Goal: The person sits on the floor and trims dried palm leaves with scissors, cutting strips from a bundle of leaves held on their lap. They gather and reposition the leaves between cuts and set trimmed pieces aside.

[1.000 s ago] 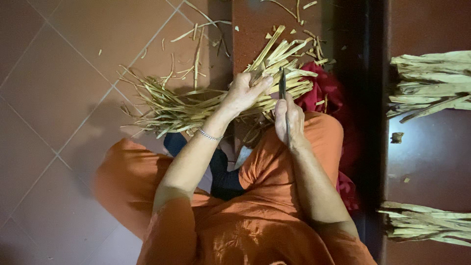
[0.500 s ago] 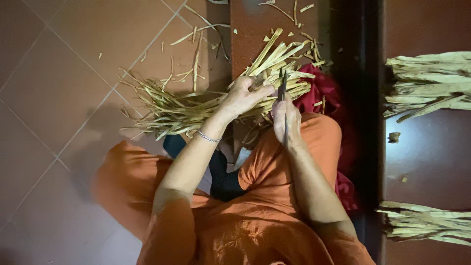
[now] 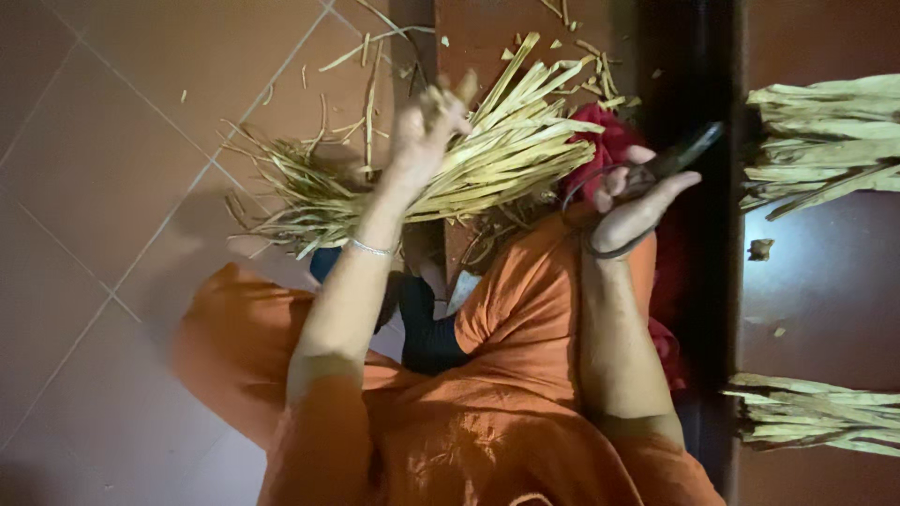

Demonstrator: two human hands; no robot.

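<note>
A heap of pale split strips (image 3: 450,173) already lies on the tiled floor (image 3: 122,141) in front of the person's knees, so by my judgement a good share of the cutting is done. Two bundles of uncut stalks (image 3: 825,141) wait at the right, so plenty is left. The left hand (image 3: 427,126) closes its grip on a small piece above the heap. The right hand (image 3: 637,201) holds the scissors (image 3: 670,169), fingers through the loops. Their long axis slants, with the blades pointing up and to the right, away from the heap.
</note>
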